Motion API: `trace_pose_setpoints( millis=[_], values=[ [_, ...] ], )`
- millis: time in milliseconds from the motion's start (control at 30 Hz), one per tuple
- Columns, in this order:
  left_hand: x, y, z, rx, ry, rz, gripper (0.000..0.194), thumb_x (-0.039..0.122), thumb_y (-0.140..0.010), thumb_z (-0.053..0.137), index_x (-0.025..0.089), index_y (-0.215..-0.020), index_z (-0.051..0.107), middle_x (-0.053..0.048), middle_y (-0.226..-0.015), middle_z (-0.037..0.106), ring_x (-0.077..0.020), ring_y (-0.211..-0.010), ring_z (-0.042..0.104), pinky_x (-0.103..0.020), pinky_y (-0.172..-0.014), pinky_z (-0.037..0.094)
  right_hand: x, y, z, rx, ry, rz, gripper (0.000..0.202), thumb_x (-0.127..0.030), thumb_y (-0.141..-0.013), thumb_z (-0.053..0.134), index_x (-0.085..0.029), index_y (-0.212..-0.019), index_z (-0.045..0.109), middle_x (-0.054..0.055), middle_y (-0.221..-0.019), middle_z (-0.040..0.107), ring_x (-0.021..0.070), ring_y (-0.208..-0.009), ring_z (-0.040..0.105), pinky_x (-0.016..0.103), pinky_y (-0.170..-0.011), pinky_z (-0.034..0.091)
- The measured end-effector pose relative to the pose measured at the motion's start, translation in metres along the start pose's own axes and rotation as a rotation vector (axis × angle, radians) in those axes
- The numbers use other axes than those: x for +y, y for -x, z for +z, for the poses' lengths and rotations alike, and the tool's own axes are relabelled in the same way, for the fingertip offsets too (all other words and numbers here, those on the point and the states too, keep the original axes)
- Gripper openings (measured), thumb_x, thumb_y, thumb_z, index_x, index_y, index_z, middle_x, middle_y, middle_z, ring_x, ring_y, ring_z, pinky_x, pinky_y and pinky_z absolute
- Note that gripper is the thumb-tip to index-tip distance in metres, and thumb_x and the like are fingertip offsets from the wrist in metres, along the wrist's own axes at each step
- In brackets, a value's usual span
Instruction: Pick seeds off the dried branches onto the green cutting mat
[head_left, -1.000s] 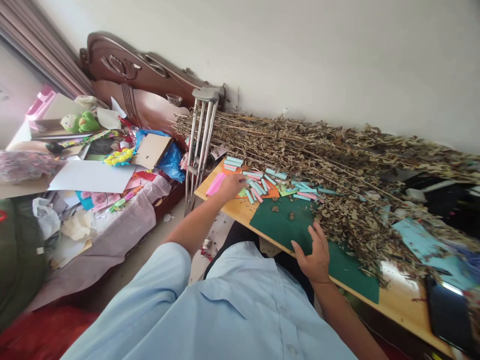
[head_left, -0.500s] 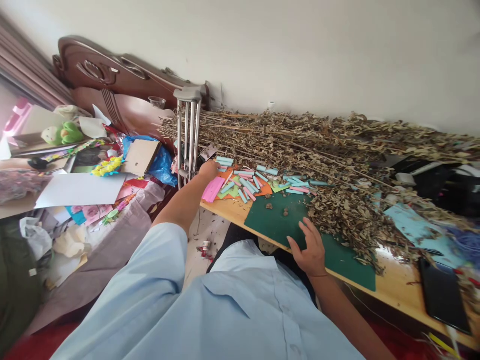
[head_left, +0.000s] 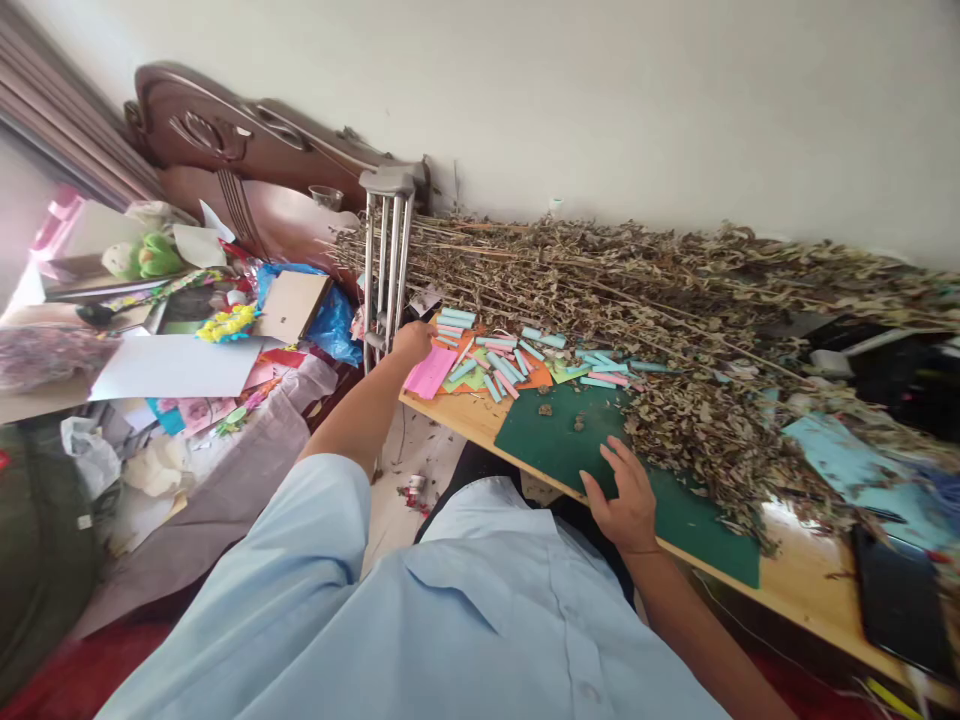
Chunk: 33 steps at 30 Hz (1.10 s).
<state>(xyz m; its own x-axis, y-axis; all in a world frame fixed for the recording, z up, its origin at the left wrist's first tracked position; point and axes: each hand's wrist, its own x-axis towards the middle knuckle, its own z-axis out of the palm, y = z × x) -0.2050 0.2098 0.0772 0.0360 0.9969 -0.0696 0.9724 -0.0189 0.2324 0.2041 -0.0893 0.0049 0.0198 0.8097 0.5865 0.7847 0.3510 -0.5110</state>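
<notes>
My left hand (head_left: pixel 413 342) is at the left end of the wooden table, its fingers curled together beside a small stack of blue and pink paper rolls (head_left: pixel 456 322). What it holds, if anything, is hidden. Just below lies a bright pink paper sheet (head_left: pixel 429 374). More thin rolls (head_left: pixel 504 364) lie scattered over orange and green paper to the right. My right hand (head_left: pixel 624 497) hovers or rests at the front edge of the green mat (head_left: pixel 559 425), fingers spread, holding nothing. Two small brown crumpled bits sit on that mat.
Dried leafy stalks (head_left: pixel 600 270) cover the table's back and right. A metal crutch (head_left: pixel 388 265) stands by the left end. Farther right are a blue sheet (head_left: pixel 840 465) and a black phone (head_left: pixel 900 600). Papers and a yellow garland (head_left: pixel 223 323) clutter the bed.
The view has shifted slightly, moving the scene rightward. My left hand has drawn a little left from the stacked rolls, and pink rolls now show there. My right hand stays spread over the mat.
</notes>
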Motion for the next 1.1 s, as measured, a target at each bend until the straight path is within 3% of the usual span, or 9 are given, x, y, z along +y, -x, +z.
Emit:
trace_pose_setpoints(
  millis=[100,200,300,467,667,833,967,1100],
  values=[
    [0.003,0.003,0.005,0.042,0.004,0.05,0.042,0.009,-0.088,0.052,0.023,-0.12,0.075,-0.008,-0.118,0.074,-0.0264,-0.117,0.062,-0.035,-0.103,0.046,0.001,0.0,0.0,0.002,0.0,-0.019,0.049,-0.033,-0.091,0.069,-0.018,-0.137,0.057,0.017,-0.144,0.059,0.0328,-0.133,0.058,0.054,-0.111,0.05],
    [0.007,0.003,0.004,0.072,0.077,-0.008,0.047,0.007,-0.088,0.047,0.022,-0.125,0.072,-0.008,-0.118,0.075,-0.0248,-0.113,0.064,-0.035,-0.1,0.048,0.0,0.0,0.0,0.012,-0.002,-0.027,0.048,-0.032,-0.091,0.069,-0.019,-0.136,0.058,0.017,-0.142,0.061,0.0322,-0.132,0.059,0.053,-0.111,0.051],
    [0.011,0.003,0.001,0.021,0.161,-0.046,0.045,0.009,-0.09,0.047,0.022,-0.126,0.07,-0.006,-0.12,0.075,-0.0223,-0.11,0.067,-0.031,-0.096,0.049,0.0,-0.001,0.001,0.012,-0.011,-0.036,0.048,-0.029,-0.09,0.071,-0.019,-0.136,0.058,0.017,-0.141,0.062,0.0323,-0.131,0.059,0.053,-0.11,0.051],
    [0.017,-0.001,0.007,-0.092,0.164,0.009,0.048,0.013,-0.089,0.055,0.02,-0.135,0.064,-0.009,-0.119,0.075,-0.0226,-0.109,0.068,-0.03,-0.098,0.048,0.001,0.0,0.002,0.015,-0.008,-0.044,0.048,-0.029,-0.09,0.071,-0.019,-0.135,0.059,0.017,-0.139,0.063,0.0329,-0.129,0.06,0.054,-0.109,0.052],
    [0.018,-0.008,0.011,-0.079,0.195,0.007,0.054,0.007,-0.089,0.048,0.019,-0.141,0.059,-0.009,-0.123,0.073,-0.0229,-0.111,0.068,-0.031,-0.094,0.049,0.002,0.0,0.002,0.012,-0.01,-0.045,0.046,-0.029,-0.09,0.07,-0.019,-0.134,0.06,0.017,-0.139,0.063,0.0329,-0.128,0.061,0.055,-0.108,0.053],
    [0.013,-0.001,0.006,-0.058,0.233,-0.026,0.051,0.009,-0.091,0.046,0.019,-0.14,0.059,-0.01,-0.122,0.073,-0.0215,-0.104,0.069,-0.03,-0.089,0.051,0.002,0.0,0.002,0.016,-0.011,-0.051,0.046,-0.029,-0.09,0.07,-0.018,-0.134,0.06,0.017,-0.138,0.064,0.0326,-0.128,0.061,0.055,-0.108,0.053],
    [0.006,0.012,-0.005,0.021,0.291,-0.112,0.045,0.015,-0.094,0.046,0.02,-0.137,0.062,-0.01,-0.121,0.073,-0.023,-0.102,0.068,-0.033,-0.088,0.051,0.002,0.0,0.003,0.013,-0.01,-0.044,0.044,-0.03,-0.091,0.069,-0.019,-0.133,0.06,0.017,-0.138,0.064,0.032,-0.127,0.062,0.054,-0.108,0.053],
    [0.017,0.042,-0.011,0.262,0.423,-0.147,0.034,0.024,-0.095,0.049,0.021,-0.122,0.07,-0.009,-0.115,0.074,-0.0251,-0.104,0.067,-0.036,-0.091,0.05,0.003,0.0,0.003,0.016,-0.007,-0.046,0.043,-0.031,-0.091,0.069,-0.019,-0.132,0.061,0.016,-0.137,0.065,0.0318,-0.126,0.063,0.054,-0.108,0.053]
  ],
)
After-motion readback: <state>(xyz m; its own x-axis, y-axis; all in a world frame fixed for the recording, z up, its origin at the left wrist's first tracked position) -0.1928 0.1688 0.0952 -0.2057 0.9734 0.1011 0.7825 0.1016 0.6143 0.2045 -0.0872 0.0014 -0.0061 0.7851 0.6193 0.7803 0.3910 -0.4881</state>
